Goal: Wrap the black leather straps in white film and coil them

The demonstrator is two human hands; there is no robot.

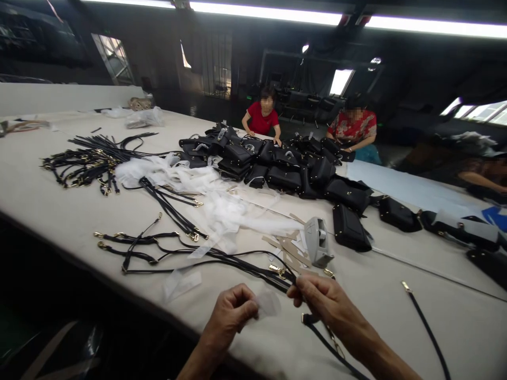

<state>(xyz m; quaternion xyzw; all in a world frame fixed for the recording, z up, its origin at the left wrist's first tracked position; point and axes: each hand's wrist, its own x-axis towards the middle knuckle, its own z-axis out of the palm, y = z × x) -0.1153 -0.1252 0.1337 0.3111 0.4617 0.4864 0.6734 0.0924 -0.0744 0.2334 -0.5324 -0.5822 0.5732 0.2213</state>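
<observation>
Near the table's front edge, my left hand (232, 314) pinches a small piece of translucent white wrapping (270, 304) between thumb and fingers. Just right of it, my right hand (327, 302) has its fingers closed on thin black straps (241, 267), which trail away to the left across the table. Gold clasps show on their far ends. Under my right wrist lies another black strap (330, 345) with a gold buckle. A loose scrap of the same wrapping (186, 282) rests left of my hands.
A grey tape dispenser (318, 243) stands beyond my right hand, beside brown paper strips (291, 253). Black handbags (285, 177) are heaped mid-table. Further left are crumpled white wrapping (178, 174) and a strap pile (85, 163). People (261, 117) work across the table (39, 211).
</observation>
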